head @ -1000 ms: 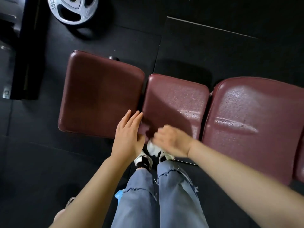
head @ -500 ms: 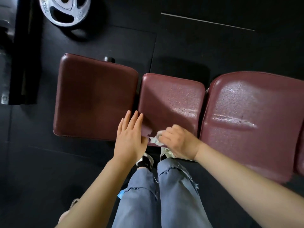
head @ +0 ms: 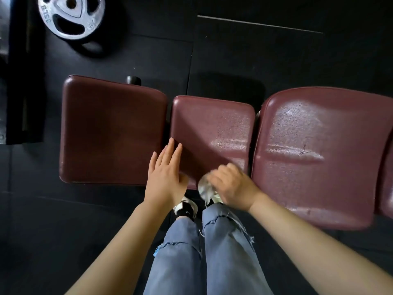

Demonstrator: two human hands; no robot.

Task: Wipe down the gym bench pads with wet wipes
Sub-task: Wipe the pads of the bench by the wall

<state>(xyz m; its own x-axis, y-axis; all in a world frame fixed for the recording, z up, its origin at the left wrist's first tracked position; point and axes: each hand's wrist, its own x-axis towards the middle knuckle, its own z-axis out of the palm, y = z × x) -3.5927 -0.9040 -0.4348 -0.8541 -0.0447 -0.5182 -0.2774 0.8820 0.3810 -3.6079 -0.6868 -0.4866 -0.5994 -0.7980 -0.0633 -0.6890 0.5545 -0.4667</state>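
Head view. The bench shows three maroon pads in a row over a black rubber floor (head: 276,60).

Right hand (head: 230,186): fingers curled around a crumpled white wet wipe (head: 203,186), which sits at the near edge of the middle pad (head: 212,133). The hand is motion-blurred, consistent with a wiping stroke.

Left hand (head: 164,177): fingers straight and together, flat across the gap between the left pad (head: 110,130) and the middle pad, holding nothing. It appears to brace the bench.

Progress, as a judgement: the right pad (head: 319,156) and the right portion of the middle pad carry a speckled sheen that reads as moisture, so these are likely wiped. The left pad looks matte and dry, so it probably remains, along with the shaded left part of the middle pad. A further pad edge at the far right cannot be assessed.

Containers: no wipe packet or bin is in view.

Other items: a 35 LB weight plate (head: 71,17) lies on the floor, well apart from the bench.
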